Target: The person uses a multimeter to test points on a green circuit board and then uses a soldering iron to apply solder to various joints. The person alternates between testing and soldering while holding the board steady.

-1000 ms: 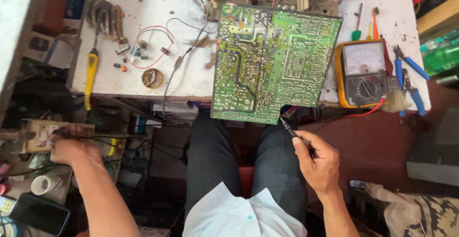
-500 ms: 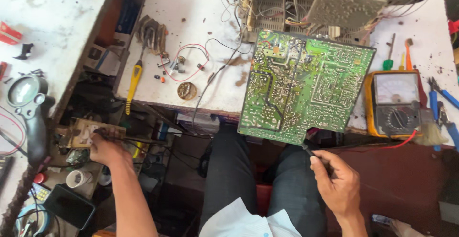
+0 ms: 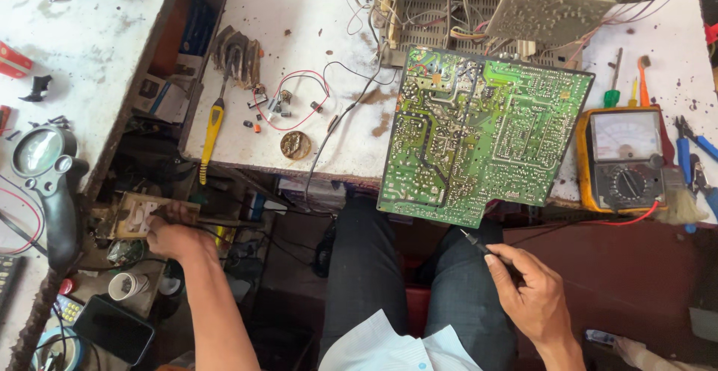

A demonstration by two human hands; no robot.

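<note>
A thin black test probe (image 3: 479,242) is pinched between the thumb and fingertips (image 3: 493,255) of the right hand (image 3: 531,296), the fingers being closed narrowly round its shaft. The probe's long axis is slanted up and to the left, and its tip is held just below the lower edge of the large green printed circuit board (image 3: 479,135), close to it but apart. The board is propped tilted against the front edge of the white stained workbench (image 3: 314,27), over the person's dark-trousered knees, so it lies up and ahead of the right fingers, which are much the nearer to it.

The left hand (image 3: 176,236) is stretched out to the left, well apart from the board, and is laid on a small beige switch box (image 3: 138,214) on a low cluttered shelf; its fingers are curled over the box, but whether anything is gripped cannot be told.

An orange-cased analogue multimeter (image 3: 621,158) lies to the right of the board, a red lead being run from it. A yellow-handled screwdriver (image 3: 211,132) lies on the bench to the left.
</note>
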